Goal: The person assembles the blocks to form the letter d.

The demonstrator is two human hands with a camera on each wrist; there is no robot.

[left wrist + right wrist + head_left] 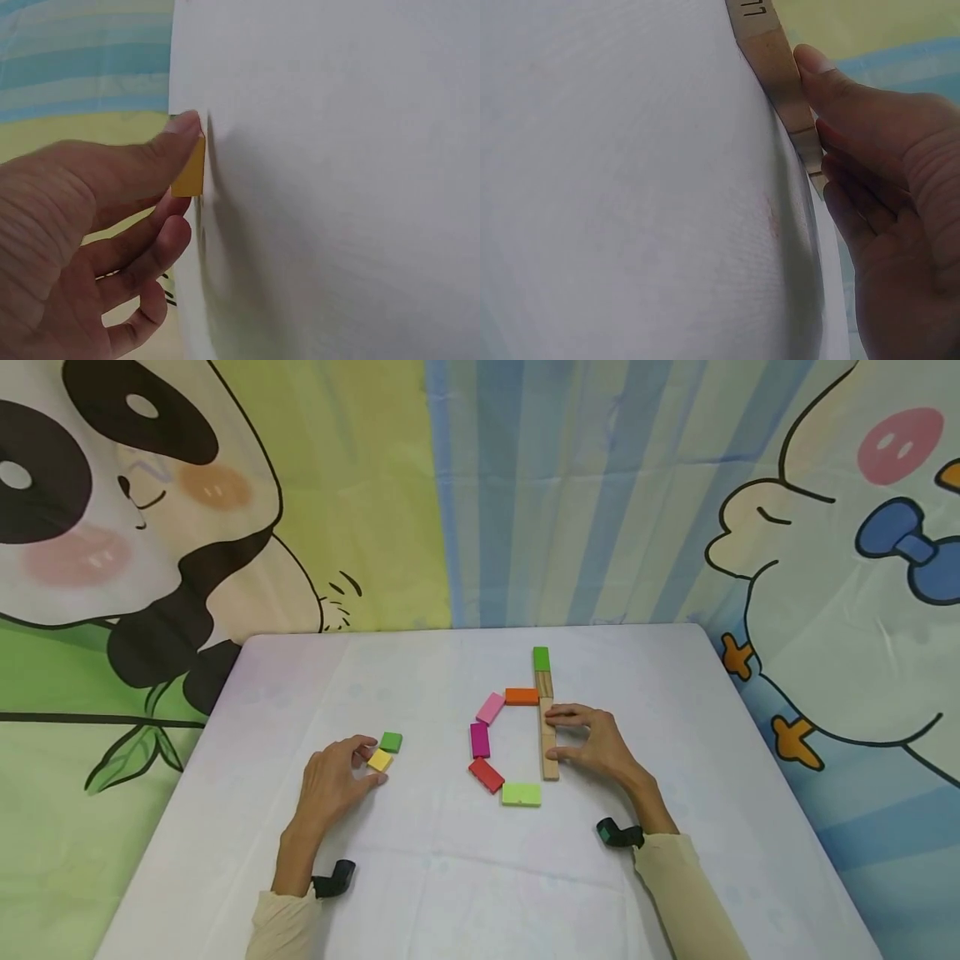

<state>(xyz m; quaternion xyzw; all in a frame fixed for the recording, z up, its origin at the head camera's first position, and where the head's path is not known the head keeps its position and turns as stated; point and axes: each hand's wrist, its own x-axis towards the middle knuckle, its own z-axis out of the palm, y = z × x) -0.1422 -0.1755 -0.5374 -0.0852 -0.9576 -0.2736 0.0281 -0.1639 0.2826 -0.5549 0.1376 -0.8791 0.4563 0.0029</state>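
Observation:
My left hand (327, 783) pinches a yellow block (380, 761) between thumb and fingers, low over the white table. A green block (391, 742) lies just beyond it; the left wrist view shows only part of the yellow block (189, 169) past the thumb. With fingertips and thumb tip, my right hand (602, 745) touches the right side of a straight column of wooden blocks (550, 743). In the right wrist view the wooden blocks (776, 71) stand end to end, and dark marks show on the nearest one.
Capping the column's far end is another green block (541, 658). Left of it, orange (521, 697), pink (491, 708), magenta (480, 740), red (487, 775) and lime (521, 794) blocks form a curve. A cartoon-printed cloth (525, 493) hangs behind the white table (465, 893).

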